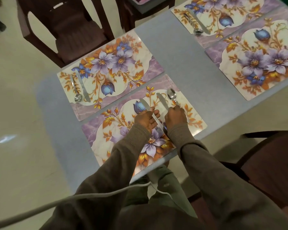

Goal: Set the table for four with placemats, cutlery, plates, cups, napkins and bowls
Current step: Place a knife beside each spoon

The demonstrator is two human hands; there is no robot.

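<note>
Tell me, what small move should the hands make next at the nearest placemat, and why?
Probably let go of the knife and spoon that the right hand is setting down on the near placemat. The left hand holds a spare knife, and the far right placemat shows no knife.

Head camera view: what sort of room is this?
Probably a home dining area: a grey table laid with floral placemats, knives and spoons, and dark chairs drawn up around it.
</note>
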